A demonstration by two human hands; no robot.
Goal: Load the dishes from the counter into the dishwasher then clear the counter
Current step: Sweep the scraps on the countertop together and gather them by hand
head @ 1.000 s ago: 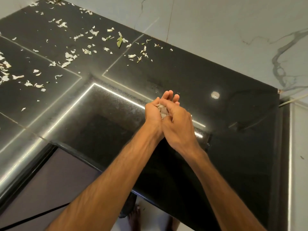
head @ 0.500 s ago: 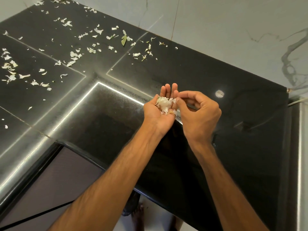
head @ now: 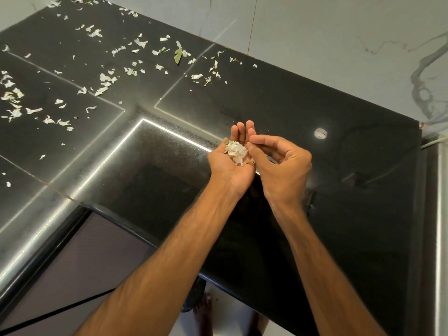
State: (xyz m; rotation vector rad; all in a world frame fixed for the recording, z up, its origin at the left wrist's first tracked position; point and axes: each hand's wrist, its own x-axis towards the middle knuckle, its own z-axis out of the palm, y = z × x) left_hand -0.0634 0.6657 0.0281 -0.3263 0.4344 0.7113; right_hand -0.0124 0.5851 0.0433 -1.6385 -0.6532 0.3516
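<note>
Clearing counter (head: 315,105) stage | no dishes in view | left hand (head: 230,166) grip apart, palm up, cradling gathered scraps (head: 236,151) | right hand (head: 283,163) curled beside them, pinch or not unclear | loose scraps (head: 104,78) litter far counter: much left

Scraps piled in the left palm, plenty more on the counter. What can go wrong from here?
1. The pile sits loose in the open left hand; a tilt could spill it back onto the counter.
2. The right hand crowds the pile and may knock bits off.
3. Many scraps and a leaf lie to the left; the palm may not hold them all.
</note>
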